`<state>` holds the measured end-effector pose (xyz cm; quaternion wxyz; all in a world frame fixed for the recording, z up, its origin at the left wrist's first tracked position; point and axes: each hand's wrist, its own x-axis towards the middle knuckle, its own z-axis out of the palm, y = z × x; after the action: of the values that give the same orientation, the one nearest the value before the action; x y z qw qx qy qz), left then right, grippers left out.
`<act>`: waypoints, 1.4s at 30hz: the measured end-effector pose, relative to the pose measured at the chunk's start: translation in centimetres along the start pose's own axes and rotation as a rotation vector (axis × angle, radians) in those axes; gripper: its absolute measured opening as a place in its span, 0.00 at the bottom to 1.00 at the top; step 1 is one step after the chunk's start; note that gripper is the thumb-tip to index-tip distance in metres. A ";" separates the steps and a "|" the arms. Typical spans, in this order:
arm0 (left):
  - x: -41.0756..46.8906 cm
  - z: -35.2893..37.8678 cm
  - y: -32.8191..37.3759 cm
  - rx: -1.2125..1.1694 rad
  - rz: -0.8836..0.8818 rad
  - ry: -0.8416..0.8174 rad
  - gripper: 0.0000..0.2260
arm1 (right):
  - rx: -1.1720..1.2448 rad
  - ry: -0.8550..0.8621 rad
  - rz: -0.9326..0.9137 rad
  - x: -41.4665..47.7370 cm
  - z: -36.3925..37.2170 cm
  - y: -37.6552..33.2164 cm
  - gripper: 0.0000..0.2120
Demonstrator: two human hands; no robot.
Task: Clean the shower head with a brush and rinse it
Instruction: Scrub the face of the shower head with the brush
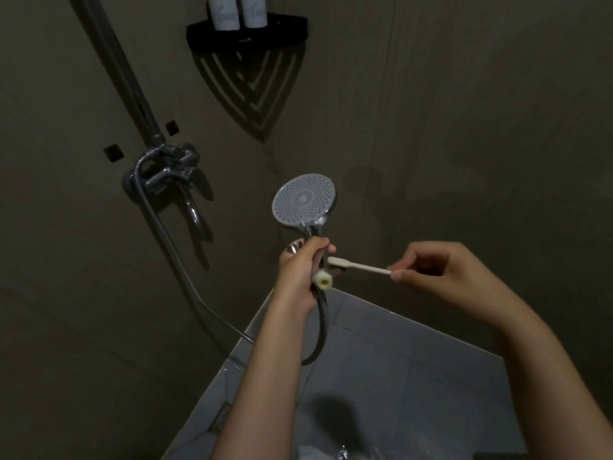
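Note:
A round chrome shower head (303, 198) with a grey dotted face points toward me, held upright in the middle of the view. My left hand (300, 270) grips its handle just below the face; a pale ring-shaped fitting (322, 280) shows at the bottom of my fist. My right hand (441, 272) pinches the end of a white toothbrush (356, 266). The brush lies level, its bristled head against the handle beside my left fingers, below the spray face.
A metal hose (172, 254) runs from the handle down and back up to the wall mixer tap (169, 174) on the left. A black corner shelf (247, 31) with two white bottles hangs above. Grey floor tiles (414, 376) lie below my arms.

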<state>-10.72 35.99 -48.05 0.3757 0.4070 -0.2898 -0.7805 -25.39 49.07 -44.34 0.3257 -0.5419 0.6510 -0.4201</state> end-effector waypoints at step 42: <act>1.0 0.9 0.4 -0.576 -0.102 -0.211 0.08 | 0.103 0.013 -0.019 0.0 0.7 0.2 0.05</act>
<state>-11.76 35.14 -47.71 0.4036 0.2148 -0.0734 -0.8863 -24.86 48.90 -44.85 0.3451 -0.5279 0.6253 -0.4597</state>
